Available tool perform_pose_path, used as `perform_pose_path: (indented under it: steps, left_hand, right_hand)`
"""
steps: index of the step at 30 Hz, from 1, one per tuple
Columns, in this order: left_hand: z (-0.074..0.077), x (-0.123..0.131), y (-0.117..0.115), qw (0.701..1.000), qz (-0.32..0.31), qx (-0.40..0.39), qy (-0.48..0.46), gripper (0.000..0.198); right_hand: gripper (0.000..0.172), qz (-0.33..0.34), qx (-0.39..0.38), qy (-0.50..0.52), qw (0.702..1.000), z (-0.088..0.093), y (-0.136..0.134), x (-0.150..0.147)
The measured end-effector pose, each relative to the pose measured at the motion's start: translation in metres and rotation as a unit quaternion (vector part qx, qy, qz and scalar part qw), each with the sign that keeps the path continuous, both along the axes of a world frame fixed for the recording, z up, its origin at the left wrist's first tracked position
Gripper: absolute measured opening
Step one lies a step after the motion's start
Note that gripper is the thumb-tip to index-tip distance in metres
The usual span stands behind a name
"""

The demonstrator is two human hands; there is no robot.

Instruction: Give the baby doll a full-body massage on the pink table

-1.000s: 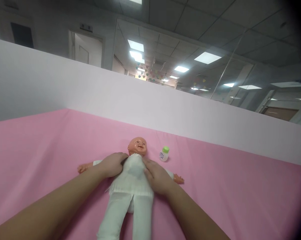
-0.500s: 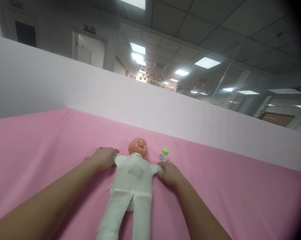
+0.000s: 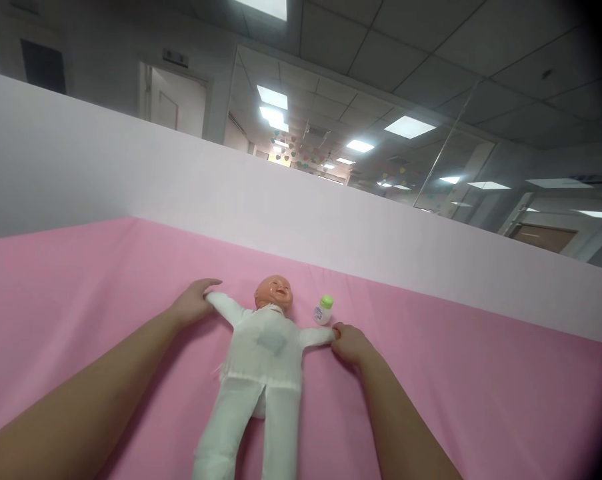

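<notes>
A baby doll [image 3: 264,343] with a bald plastic head and a white cloth body lies on its back, both arms stretched out sideways. My left hand [image 3: 195,302] is at the end of the doll's arm on the left, closed round it with one finger sticking out; the doll's own hand is hidden there. On the other side, my right hand [image 3: 351,345] grips the doll's other hand, a bit of which shows orange at my fingertips. A small bottle [image 3: 323,311] with a green cap and a printed label stands just above that arm, near the doll's head.
Pink cloth [image 3: 431,373] covers the surface under the doll, with some creases. A white panel [image 3: 261,200] rises along the far side. Behind it are a doorway [image 3: 175,100], glass and ceiling lights.
Both my hands have slid outward along the doll's arms to their ends, so more of each white sleeve shows. The doll's body has stayed about in place.
</notes>
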State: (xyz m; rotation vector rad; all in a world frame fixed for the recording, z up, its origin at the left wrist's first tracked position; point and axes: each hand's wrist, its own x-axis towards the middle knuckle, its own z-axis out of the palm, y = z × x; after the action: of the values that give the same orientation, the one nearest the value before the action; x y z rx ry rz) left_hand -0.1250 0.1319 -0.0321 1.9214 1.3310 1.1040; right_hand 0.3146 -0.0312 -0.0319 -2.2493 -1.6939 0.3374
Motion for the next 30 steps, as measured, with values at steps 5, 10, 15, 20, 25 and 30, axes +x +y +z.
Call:
perform_pose_path:
  steps: [5,10,15,20,25,30]
  left_hand:
    - [-0.006,-0.005,-0.001,0.991,-0.019,-0.08,-0.11,0.074]
    - [-0.01,-0.008,0.001,0.998,0.057,-0.023,-0.015,0.07]
    - [-0.016,-0.007,0.006,0.997,0.071,-0.032,-0.008,0.076]
    - [-0.014,-0.008,0.002,0.992,0.028,-0.083,-0.093,0.097]
    - [-0.001,-0.009,-0.008,0.972,-0.014,-0.139,-0.186,0.095]
    - [0.01,-0.007,-0.015,0.956,-0.047,-0.179,-0.229,0.086]
  right_hand:
    - [0.043,-0.018,0.044,0.062,0.997,-0.015,0.004,0.007]
    - [0.053,-0.075,0.096,0.068,0.99,-0.029,0.005,0.007]
    - [0.053,-0.088,0.134,0.07,0.985,-0.035,0.004,0.01]
    - [0.044,-0.118,0.191,0.189,0.956,-0.031,0.005,0.023]
    - [0.034,-0.141,0.187,0.48,0.845,-0.026,0.007,0.025]
    - [0.029,-0.13,0.153,0.572,0.796,-0.018,-0.002,0.026]
